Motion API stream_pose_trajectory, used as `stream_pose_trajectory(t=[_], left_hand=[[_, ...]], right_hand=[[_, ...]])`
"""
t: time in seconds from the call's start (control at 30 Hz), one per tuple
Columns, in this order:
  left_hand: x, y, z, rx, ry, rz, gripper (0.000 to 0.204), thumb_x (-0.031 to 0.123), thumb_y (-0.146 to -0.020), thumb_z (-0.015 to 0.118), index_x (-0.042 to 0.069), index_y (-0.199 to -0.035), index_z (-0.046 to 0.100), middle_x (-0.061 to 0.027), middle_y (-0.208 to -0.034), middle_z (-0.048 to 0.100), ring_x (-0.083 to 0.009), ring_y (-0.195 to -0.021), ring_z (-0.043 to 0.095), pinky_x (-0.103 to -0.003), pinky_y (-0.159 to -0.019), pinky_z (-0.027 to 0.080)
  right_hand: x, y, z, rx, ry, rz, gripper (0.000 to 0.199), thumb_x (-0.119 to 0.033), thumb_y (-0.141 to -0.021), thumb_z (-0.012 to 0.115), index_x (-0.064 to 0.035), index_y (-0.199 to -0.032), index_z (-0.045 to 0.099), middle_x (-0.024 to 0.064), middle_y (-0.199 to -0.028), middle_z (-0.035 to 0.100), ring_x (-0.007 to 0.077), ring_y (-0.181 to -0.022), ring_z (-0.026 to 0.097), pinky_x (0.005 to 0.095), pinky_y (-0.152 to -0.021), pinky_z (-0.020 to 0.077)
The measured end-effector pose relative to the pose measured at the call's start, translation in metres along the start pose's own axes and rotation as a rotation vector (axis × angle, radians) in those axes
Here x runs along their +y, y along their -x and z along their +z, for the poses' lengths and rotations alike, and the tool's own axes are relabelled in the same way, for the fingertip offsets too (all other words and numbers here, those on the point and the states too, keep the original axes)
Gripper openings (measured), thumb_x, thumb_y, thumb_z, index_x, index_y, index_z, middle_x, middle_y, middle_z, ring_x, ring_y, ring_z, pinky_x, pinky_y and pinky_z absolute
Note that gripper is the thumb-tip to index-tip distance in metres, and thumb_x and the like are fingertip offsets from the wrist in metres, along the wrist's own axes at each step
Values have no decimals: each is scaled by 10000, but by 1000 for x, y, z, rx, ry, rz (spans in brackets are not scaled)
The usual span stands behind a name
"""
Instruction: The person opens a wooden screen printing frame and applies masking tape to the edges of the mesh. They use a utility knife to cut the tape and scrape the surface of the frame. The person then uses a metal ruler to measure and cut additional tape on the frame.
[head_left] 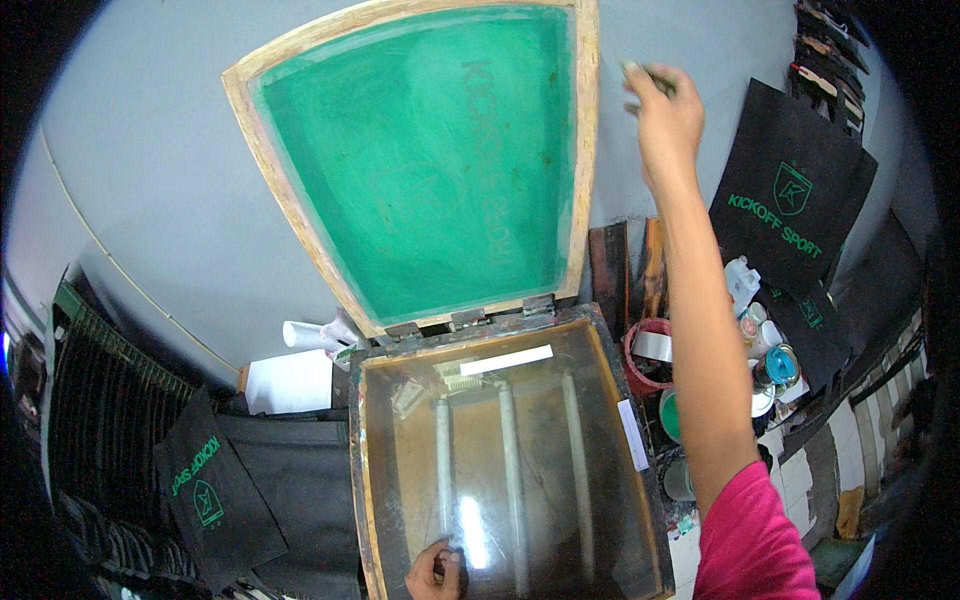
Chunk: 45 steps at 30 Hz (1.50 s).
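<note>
My right hand (668, 120) is raised beside the right edge of a tilted-up screen-printing frame (588, 130), apart from it. Its fingers are loosely bent and apart, slightly blurred, with nothing visible in them. The frame has wooden sides and a green mesh (400, 150) with faint darker lettering and a badge. Hinge clamps (468, 320) join its lower edge to a glass-topped box (540, 450) with several tubes inside. Low on the glass, my left hand (435, 572) is closed, thumb against curled fingers. What it holds, if anything, is hidden.
Printed black sheets lie at the left (210, 490) and hang at the right (795, 180). A red bucket (648, 375) and several paint containers (775, 368) crowd the box's right side. A white block (290, 382) stands at its left, before a grey wall (170, 150).
</note>
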<state>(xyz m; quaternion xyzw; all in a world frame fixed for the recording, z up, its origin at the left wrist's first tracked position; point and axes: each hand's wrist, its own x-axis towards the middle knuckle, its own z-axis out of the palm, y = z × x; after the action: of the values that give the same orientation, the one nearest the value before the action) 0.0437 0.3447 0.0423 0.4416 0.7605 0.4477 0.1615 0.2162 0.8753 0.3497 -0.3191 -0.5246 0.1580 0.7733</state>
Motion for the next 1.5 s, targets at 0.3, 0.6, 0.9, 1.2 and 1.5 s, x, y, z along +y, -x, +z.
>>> stream_pose_trajectory(t=[0.3, 0.6, 0.9, 1.2, 1.5], left_hand=[[16, -3, -4, -21, 12, -36, 290, 213, -988, 656, 50, -1224, 699, -79, -912, 694, -154, -685, 575, -291, -621, 478], [-12, 1, 1, -6, -22, -76, 257, 113, -914, 716, -3, -1143, 700, -61, -852, 686, -127, -760, 633, -279, -647, 500], [0, 2, 4, -6, 12, -31, 241, 111, -952, 656, 15, -1170, 691, -67, -896, 685, -153, -783, 608, -307, -698, 490], [8, 2, 4, -30, 14, -58, 259, 98, -958, 659, -8, -1194, 662, -41, -887, 651, -131, -797, 581, -295, -724, 479], [-4, 0, 6, -15, 36, -43, 282, 111, -947, 674, -1, -1205, 680, -66, -888, 672, -151, -773, 603, -307, -692, 492]], right_hand=[[18, 231, -112, -337, 8, 474, 233, -237, -1014, 631, -45, -885, 606, -17, -735, 568, 115, -671, 519, 311, -627, 433], [-57, 356, -244, -835, 296, 1003, 253, -283, -984, 672, -34, -957, 640, 86, -736, 636, 199, -676, 595, 378, -711, 510], [-108, 361, -313, -1040, 470, 865, 296, -305, -985, 663, -13, -942, 635, 153, -746, 644, 309, -678, 625, 440, -690, 506], [-90, 305, -323, -652, 421, 601, 219, -251, -969, 659, -53, -1056, 693, 164, -851, 715, 280, -776, 710, 407, -725, 544], [108, 193, -261, -859, 948, 234, 436, -169, -831, 711, -73, -1256, 689, 239, -1147, 710, 404, -1105, 674, 485, -944, 539]])
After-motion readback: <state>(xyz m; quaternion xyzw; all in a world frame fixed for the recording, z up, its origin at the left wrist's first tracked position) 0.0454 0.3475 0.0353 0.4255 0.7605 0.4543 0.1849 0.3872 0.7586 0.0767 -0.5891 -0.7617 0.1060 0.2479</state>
